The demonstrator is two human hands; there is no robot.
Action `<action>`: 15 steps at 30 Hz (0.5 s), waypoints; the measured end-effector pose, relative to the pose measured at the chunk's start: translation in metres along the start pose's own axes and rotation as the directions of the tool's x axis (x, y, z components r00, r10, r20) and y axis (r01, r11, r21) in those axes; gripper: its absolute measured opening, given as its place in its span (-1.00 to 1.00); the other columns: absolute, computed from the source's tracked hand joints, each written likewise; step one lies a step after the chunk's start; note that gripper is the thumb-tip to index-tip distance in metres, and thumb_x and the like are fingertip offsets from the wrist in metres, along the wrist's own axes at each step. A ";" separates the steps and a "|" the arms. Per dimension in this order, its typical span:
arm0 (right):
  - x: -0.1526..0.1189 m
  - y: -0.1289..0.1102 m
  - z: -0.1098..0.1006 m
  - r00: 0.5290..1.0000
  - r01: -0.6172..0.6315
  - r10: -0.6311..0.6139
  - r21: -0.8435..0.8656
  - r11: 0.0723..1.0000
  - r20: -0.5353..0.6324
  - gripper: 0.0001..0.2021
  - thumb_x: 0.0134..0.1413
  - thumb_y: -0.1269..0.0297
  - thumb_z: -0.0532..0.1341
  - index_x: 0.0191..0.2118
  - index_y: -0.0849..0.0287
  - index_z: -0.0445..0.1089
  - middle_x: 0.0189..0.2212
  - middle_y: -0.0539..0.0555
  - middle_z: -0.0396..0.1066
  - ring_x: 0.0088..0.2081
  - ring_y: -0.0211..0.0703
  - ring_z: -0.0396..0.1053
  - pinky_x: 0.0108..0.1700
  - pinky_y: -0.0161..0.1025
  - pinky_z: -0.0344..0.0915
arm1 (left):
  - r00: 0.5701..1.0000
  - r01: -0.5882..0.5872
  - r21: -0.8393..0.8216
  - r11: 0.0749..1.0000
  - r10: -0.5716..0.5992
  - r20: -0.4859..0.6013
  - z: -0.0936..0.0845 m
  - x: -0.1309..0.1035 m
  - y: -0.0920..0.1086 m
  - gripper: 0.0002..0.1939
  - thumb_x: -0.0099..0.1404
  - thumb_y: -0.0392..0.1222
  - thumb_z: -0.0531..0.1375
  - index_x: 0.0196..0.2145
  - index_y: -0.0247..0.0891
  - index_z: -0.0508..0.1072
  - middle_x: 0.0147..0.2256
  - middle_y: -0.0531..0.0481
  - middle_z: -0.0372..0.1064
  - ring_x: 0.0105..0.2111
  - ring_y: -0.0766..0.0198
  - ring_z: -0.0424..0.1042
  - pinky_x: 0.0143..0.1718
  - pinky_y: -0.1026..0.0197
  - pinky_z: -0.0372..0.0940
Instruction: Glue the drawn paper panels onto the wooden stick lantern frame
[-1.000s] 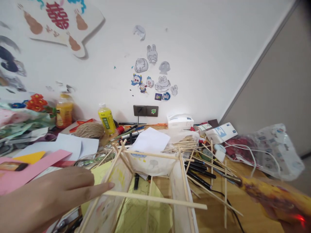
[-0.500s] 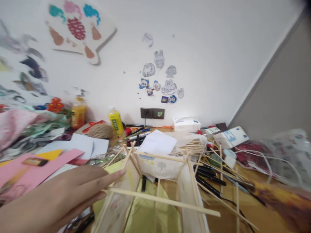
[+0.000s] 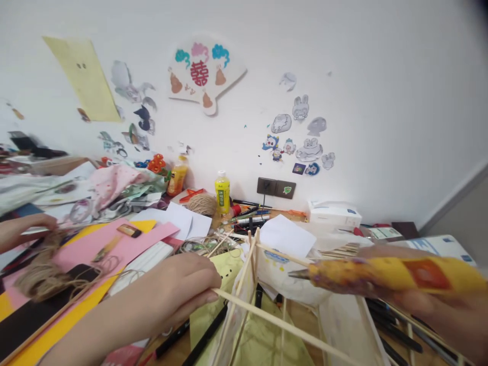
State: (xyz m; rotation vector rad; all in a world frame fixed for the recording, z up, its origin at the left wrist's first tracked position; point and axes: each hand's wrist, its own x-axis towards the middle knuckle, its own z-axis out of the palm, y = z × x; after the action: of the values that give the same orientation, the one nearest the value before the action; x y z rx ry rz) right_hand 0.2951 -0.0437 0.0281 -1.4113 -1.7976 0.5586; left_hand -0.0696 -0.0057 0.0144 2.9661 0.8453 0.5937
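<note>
My left hand pinches one end of a flat wooden stick. The stick lies slantwise across the top of an open box frame made of thin sticks with white panels. Wrapped in the fingers of my right hand is a yellow glue gun with smears on it. Its metal nozzle points left, above the frame's opening and apart from the pinched stick. Through the frame, yellow paper shows on the table. The stick's far end reaches the bottom edge of the view.
Another person's hand is at the far left, near a twine bundle. Pink paper, black markers and a yellow bottle surround the frame. White boxes stand by the wall.
The view has turned left. The glue gun has come in from the right, over the frame. My left hand's outstretched fingers have closed on the stick's end.
</note>
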 end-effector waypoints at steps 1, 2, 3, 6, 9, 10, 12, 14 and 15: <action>0.011 -0.009 0.006 0.990 0.014 -0.020 0.047 0.999 0.138 -0.59 -0.10 -0.22 0.22 -0.25 -0.06 0.55 -0.22 0.07 0.52 -0.15 0.07 0.47 -0.12 -0.03 0.44 | 1.000 -0.005 -0.007 1.000 0.005 -0.009 0.001 -0.001 -0.001 -0.85 0.40 -0.21 -0.04 -0.32 -0.19 0.28 -0.42 0.05 0.33 -0.42 0.34 0.29 -0.38 0.33 0.17; 0.021 -0.018 0.012 0.970 0.002 -0.024 0.088 0.996 0.242 -0.58 -0.05 -0.22 0.19 -0.23 -0.05 0.54 -0.21 0.06 0.52 -0.14 0.04 0.47 -0.07 -0.04 0.41 | 1.000 -0.008 -0.014 1.000 0.008 -0.017 0.001 -0.002 -0.001 -0.85 0.40 -0.21 -0.04 -0.31 -0.19 0.28 -0.41 0.04 0.33 -0.41 0.33 0.30 -0.36 0.33 0.17; 0.030 -0.026 0.019 0.956 -0.010 -0.026 0.122 0.993 0.293 -0.55 -0.05 -0.24 0.17 -0.25 -0.02 0.54 -0.26 0.06 0.53 -0.18 0.00 0.48 -0.09 -0.08 0.42 | 1.000 -0.010 -0.023 1.000 0.009 -0.020 0.002 -0.003 -0.002 -0.85 0.40 -0.21 -0.04 -0.30 -0.19 0.28 -0.40 0.03 0.34 -0.40 0.32 0.30 -0.35 0.32 0.18; 0.047 -0.043 0.039 0.936 -0.051 0.007 0.117 0.992 0.351 -0.48 -0.12 -0.31 0.17 -0.48 0.10 0.49 -0.49 0.05 0.48 -0.41 -0.10 0.45 -0.33 -0.22 0.42 | 1.000 -0.016 -0.050 0.999 0.015 -0.021 0.002 -0.005 -0.003 -0.84 0.41 -0.19 -0.05 -0.28 -0.19 0.29 -0.39 0.01 0.34 -0.37 0.31 0.32 -0.33 0.30 0.18; 0.054 -0.048 0.053 0.918 -0.046 0.010 0.081 0.996 0.397 -0.45 -0.12 -0.32 0.16 -0.60 0.15 0.36 -0.58 0.02 0.38 -0.50 -0.20 0.35 -0.48 -0.32 0.30 | 0.999 -0.021 -0.054 0.998 0.019 -0.038 0.002 -0.005 -0.003 -0.80 0.41 -0.17 -0.06 -0.29 -0.21 0.30 -0.41 -0.01 0.34 -0.38 0.30 0.32 -0.34 0.29 0.19; 0.056 -0.048 0.056 0.910 -0.039 0.000 0.086 0.996 0.415 -0.45 -0.09 -0.31 0.15 -0.61 0.16 0.34 -0.59 0.01 0.36 -0.51 -0.23 0.32 -0.48 -0.34 0.27 | 0.999 -0.026 -0.053 0.998 0.023 -0.047 0.002 -0.004 -0.003 -0.79 0.42 -0.17 -0.07 -0.29 -0.22 0.31 -0.41 -0.01 0.34 -0.39 0.30 0.33 -0.35 0.29 0.19; 0.059 -0.048 0.060 0.892 -0.027 -0.023 0.103 0.994 0.452 -0.44 -0.05 -0.30 0.13 -0.62 0.16 0.29 -0.62 -0.02 0.29 -0.54 -0.29 0.25 -0.49 -0.37 0.23 | 0.997 -0.041 -0.050 0.998 0.037 -0.073 0.002 -0.002 -0.003 -0.80 0.41 -0.16 -0.06 -0.29 -0.22 0.30 -0.43 0.00 0.33 -0.40 0.30 0.32 -0.36 0.28 0.18; 0.061 -0.048 0.063 0.878 -0.034 -0.023 0.111 0.993 0.478 -0.42 -0.04 -0.32 0.10 -0.64 0.17 0.24 -0.66 -0.05 0.23 -0.60 -0.35 0.16 -0.55 -0.39 0.15 | 0.995 -0.051 -0.045 0.998 0.047 -0.087 0.001 -0.001 -0.003 -0.83 0.40 -0.16 -0.03 -0.30 -0.23 0.28 -0.44 0.01 0.32 -0.41 0.29 0.31 -0.38 0.28 0.16; 0.062 -0.047 0.063 0.869 -0.049 -0.012 0.109 0.993 0.494 -0.41 -0.05 -0.34 0.09 -0.63 0.17 0.23 -0.68 -0.07 0.20 -0.63 -0.38 0.10 -0.59 -0.39 0.09 | 0.995 -0.053 -0.041 0.998 0.049 -0.092 0.001 0.000 -0.003 -0.84 0.40 -0.15 -0.02 -0.30 -0.23 0.28 -0.44 0.01 0.31 -0.42 0.29 0.30 -0.39 0.28 0.15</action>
State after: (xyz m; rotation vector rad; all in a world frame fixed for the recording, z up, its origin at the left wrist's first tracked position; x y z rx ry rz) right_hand 0.2107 0.0089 0.0429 -1.2782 -2.1023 1.1007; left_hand -0.0711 -0.0030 0.0126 2.9498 0.7534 0.7443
